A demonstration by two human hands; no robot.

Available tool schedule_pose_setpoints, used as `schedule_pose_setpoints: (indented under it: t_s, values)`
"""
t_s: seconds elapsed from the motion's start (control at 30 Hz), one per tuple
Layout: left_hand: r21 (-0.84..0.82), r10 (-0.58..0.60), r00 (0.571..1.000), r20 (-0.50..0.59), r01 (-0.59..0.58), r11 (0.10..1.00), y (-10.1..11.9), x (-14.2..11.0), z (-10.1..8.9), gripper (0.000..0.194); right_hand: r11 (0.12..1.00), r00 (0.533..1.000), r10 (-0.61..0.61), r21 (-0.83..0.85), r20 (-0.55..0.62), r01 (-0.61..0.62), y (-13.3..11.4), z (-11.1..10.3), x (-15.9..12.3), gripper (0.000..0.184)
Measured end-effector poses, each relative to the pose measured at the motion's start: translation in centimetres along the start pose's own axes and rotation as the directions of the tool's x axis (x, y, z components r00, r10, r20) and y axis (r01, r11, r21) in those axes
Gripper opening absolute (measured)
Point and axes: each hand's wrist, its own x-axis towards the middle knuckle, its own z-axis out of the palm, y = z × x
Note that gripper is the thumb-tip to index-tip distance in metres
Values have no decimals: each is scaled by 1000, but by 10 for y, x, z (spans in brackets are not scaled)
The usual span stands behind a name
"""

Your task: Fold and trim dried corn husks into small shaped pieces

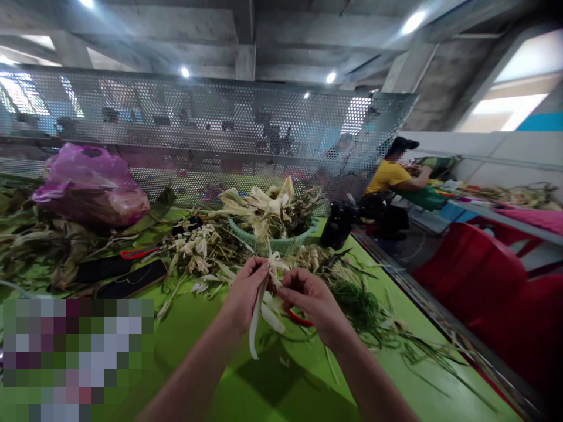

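Observation:
My left hand [246, 290] is closed, pinching a pale dried-husk strip [254, 328] whose long tail hangs down below the fingers. Opposite it, my right hand [310, 296] is closed too, its thumb and fingers on the lower part of the same pale husk piece. Loops of husk [276, 262] stick up like a small flower between both hands. Beneath my right hand shows a red curved handle [299, 318], partly hidden. Just beyond my hands stands a green basket [288, 245] heaped with dry husks [264, 205].
Dark green twine [358, 305] lies right of my hands. A black cup [338, 224] stands beside the basket. At left are a purple plastic bag [92, 187], a red-handled cutter [138, 252] and a phone-like black slab [132, 280]. A co-worker [391, 173] sits beyond red chairs [475, 275].

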Motion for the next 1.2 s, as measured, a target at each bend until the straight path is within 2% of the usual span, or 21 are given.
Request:
schedule_pose_setpoints:
  t_s: [0.17,0.33,0.47,0.57,0.67,0.77,0.87,0.97,1.1,1.2]
  values:
    - [76,18,1000,11,-19,997,-2,2,-4,28,997,987,-77,-19,-144,75,-3,-8,0,26]
    - [104,-30,996,80,21,994,-5,2,-5,27,982,989,-103,-167,-105,85,2,-8,4,32]
    - [141,-81,987,141,61,988,-5,1,-5,24,949,972,-203,-270,-118,165,5,-6,4,16]
    - [209,-128,979,158,93,974,-4,-1,-6,26,884,933,-331,-392,-142,254,7,-8,3,11]
    - [266,-115,978,175,65,962,-1,-3,-4,29,798,888,-438,-515,-139,313,7,-9,1,12]
    - [274,-73,973,219,10,962,0,-4,-1,28,700,850,-518,-620,-97,355,6,-9,-1,12]
    - [292,-73,976,204,11,956,1,-5,2,25,639,822,-565,-667,-69,383,4,-7,-3,11]
    - [271,-50,988,145,9,962,0,-5,1,23,649,837,-540,-678,-89,347,2,-5,-4,9]
    - [210,18,998,61,-30,977,-3,-2,-2,21,683,888,-453,-671,-80,288,3,-3,-4,11]
    - [103,57,998,-15,-55,993,-1,2,-6,19,706,916,-396,-657,-60,262,5,-4,-3,13]
